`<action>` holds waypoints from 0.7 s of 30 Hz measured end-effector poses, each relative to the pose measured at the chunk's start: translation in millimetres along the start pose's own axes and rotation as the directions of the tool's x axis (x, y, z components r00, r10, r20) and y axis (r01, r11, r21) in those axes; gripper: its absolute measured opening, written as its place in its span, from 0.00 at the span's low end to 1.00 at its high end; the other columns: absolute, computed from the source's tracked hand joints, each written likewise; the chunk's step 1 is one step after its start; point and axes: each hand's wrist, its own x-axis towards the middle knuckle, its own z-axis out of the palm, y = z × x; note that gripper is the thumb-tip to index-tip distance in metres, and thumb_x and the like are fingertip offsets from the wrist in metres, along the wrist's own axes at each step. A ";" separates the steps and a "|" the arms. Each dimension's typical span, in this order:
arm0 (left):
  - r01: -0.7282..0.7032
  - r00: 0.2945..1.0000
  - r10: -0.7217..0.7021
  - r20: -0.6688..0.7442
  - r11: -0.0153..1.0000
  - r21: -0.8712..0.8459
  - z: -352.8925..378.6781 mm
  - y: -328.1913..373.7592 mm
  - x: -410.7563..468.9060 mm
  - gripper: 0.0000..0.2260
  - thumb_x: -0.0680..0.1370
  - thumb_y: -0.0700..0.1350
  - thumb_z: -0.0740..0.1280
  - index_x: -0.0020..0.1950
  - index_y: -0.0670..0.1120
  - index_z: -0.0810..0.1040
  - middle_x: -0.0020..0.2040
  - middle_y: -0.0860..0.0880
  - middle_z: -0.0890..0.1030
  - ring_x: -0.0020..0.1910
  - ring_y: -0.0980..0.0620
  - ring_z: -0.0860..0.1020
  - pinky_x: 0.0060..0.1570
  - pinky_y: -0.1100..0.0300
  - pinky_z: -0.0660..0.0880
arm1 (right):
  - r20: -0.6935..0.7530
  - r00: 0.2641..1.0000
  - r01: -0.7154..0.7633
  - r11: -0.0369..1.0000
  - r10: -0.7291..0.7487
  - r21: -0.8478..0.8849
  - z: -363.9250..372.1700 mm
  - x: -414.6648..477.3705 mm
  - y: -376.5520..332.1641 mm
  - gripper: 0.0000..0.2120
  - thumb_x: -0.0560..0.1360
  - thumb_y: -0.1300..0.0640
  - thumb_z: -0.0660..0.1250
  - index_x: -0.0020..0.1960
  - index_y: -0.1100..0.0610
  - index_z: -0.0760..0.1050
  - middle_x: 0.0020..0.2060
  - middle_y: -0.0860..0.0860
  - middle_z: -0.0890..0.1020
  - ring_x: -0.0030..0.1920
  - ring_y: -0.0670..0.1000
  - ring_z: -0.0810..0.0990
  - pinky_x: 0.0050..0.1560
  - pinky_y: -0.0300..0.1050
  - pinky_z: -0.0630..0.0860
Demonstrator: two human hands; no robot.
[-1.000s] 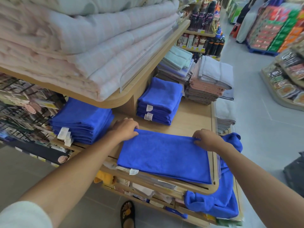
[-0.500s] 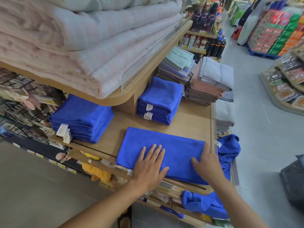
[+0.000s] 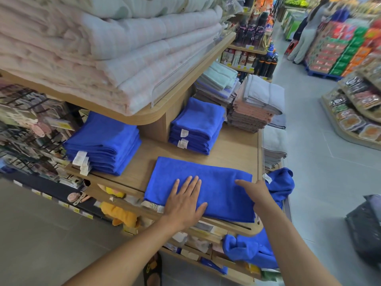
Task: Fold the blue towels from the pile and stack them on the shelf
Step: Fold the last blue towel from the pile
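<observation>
Two hands on one towel. The left hand (image 3: 185, 201) lies flat, fingers spread and straight, palm pressing the near half of the folded blue towel (image 3: 198, 182), in my judgement to smooth it and keep the fold from sliding. The right hand (image 3: 256, 196) rests on the towel's right end, thumb stretched flat across the cloth. Its fingers reach the edge, and whether they tuck under or merely press cannot be told.

One towel in hand: a long rectangle lying flat at the front of the wooden shelf (image 3: 237, 149), with one white label (image 3: 153, 206) at its near-left corner, overhanging the lip. It looks to need one more fold to match the finished ones.

Two finished stacks of blue towels: the left stack (image 3: 103, 141) and the rear stack (image 3: 198, 124), both well apart from the working towel, leaving bare board between as a folding surface. Their layers are too tight to count.

One crumpled blue pile (image 3: 280, 182) hangs off the shelf's right end, just beside the right hand and within easy reach.

One stack of pink and grey towels (image 3: 255, 104) stands behind.
</observation>
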 end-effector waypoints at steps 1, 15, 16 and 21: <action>0.005 1.000 -0.005 0.000 1.000 -0.021 -1.4 0.7 4.0 0.38 0.79 0.68 0.42 0.83 0.47 0.45 0.84 0.51 0.45 0.82 0.53 0.40 0.79 0.43 0.39 | 0.046 0.998 -0.048 0.996 0.045 0.070 -1.2 -1.4 0.4 0.37 0.73 0.49 0.78 0.73 0.63 0.65 0.61 0.55 0.74 0.58 0.57 0.76 0.50 0.54 0.75; 0.044 0.999 -0.044 0.029 0.999 -0.016 -6.0 -1.8 41.8 0.40 0.78 0.69 0.37 0.83 0.47 0.45 0.84 0.51 0.45 0.82 0.53 0.40 0.79 0.44 0.38 | 0.099 0.995 -0.053 0.971 0.031 0.231 -15.7 -15.9 -7.2 0.09 0.78 0.54 0.69 0.54 0.58 0.76 0.39 0.54 0.76 0.38 0.53 0.75 0.35 0.46 0.72; 0.038 0.999 -0.038 0.033 0.999 -0.020 -7.7 -2.4 41.4 0.39 0.79 0.68 0.38 0.83 0.47 0.45 0.84 0.51 0.46 0.82 0.53 0.40 0.79 0.44 0.38 | 0.086 0.996 -0.016 0.977 -0.002 0.211 -14.9 -18.2 -12.3 0.08 0.78 0.54 0.68 0.52 0.57 0.74 0.38 0.53 0.74 0.37 0.52 0.73 0.34 0.45 0.70; 0.011 0.999 -0.009 0.035 0.999 -0.048 -17.1 -8.9 34.6 0.34 0.82 0.66 0.43 0.84 0.48 0.48 0.84 0.52 0.47 0.82 0.54 0.42 0.80 0.44 0.40 | 0.108 0.978 0.165 0.977 -0.181 0.138 -7.8 -39.5 -46.1 0.07 0.78 0.56 0.68 0.44 0.55 0.70 0.29 0.48 0.73 0.26 0.46 0.73 0.25 0.40 0.71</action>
